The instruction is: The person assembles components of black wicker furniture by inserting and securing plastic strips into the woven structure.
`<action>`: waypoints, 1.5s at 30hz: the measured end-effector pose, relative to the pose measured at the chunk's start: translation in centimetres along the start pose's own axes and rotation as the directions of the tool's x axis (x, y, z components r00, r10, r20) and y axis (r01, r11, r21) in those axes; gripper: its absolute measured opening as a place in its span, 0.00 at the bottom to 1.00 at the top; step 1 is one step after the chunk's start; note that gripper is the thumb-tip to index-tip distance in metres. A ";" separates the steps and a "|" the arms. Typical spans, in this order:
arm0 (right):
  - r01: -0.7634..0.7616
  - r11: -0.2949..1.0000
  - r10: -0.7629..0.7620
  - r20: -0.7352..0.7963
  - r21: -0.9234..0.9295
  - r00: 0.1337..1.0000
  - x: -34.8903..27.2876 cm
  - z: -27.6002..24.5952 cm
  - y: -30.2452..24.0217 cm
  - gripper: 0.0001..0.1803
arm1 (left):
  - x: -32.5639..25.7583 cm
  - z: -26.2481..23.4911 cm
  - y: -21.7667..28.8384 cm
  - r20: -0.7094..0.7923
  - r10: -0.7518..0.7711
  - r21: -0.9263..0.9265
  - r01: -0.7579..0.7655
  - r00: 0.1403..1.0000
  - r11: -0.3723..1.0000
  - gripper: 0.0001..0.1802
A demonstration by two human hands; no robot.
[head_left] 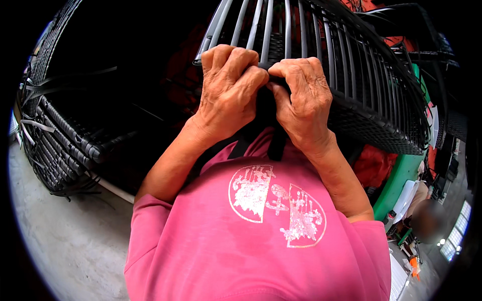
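Note:
A partly woven dark wicker panel (346, 55) with long grey upright strands slants across the top, in front of me. My left hand (228, 88) is closed at its near edge, with fingers curled over the strand ends. Close beside it, my right hand (306, 100) is closed too, thumb and forefinger pinched together. Between the two hands shows a short piece of black strip (264, 65), which both seem to grip. My fingertips are mostly hidden behind my knuckles.
At left stands another black wicker piece (65, 135) with loose strand ends sticking out. A green curved bar (396, 185) and red cloth (374, 165) lie at right. Farther right, a blurred person (429, 220) is near scattered items. Grey concrete floor (65, 226) shows at lower left.

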State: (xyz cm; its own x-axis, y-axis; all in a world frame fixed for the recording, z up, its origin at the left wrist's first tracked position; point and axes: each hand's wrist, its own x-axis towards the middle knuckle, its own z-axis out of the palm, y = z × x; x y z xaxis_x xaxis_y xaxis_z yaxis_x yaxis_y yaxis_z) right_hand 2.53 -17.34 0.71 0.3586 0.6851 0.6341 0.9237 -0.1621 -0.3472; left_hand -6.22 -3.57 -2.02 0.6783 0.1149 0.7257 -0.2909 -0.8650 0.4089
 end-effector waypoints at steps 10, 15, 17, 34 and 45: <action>-0.104 0.994 0.102 0.057 0.032 0.993 0.0 -0.4 -0.4 0.23 | -0.5 0.4 0.4 -0.004 -0.054 -0.015 0.054 0.999 0.998 0.22; -0.030 0.999 0.030 0.015 0.032 0.999 -0.3 0.2 0.1 0.28 | -0.8 1.0 0.1 -0.047 -0.032 -0.005 0.031 0.998 0.999 0.25; -0.035 0.999 0.035 -0.004 0.037 0.999 -0.5 0.5 -0.1 0.30 | -1.0 1.5 0.0 -0.096 -0.031 0.006 0.032 0.995 0.999 0.23; -0.295 0.944 0.244 0.287 0.150 0.926 1.9 -3.4 1.6 0.14 | 0.0 -1.3 0.1 0.090 -0.144 0.114 0.134 0.985 0.984 0.20; -0.121 0.993 0.105 0.539 -0.007 0.836 2.7 -3.0 2.0 0.14 | 2.5 -1.8 0.5 0.333 -0.203 0.053 0.196 0.921 0.979 0.15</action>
State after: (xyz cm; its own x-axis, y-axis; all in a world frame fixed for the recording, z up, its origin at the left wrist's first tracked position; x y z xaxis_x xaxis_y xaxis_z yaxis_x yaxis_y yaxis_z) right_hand 5.71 -17.94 3.77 0.3241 0.9383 0.1207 0.8745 -0.2484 -0.4165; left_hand -5.87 -2.90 0.98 0.9082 0.1185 0.4015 -0.1161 -0.8502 0.5136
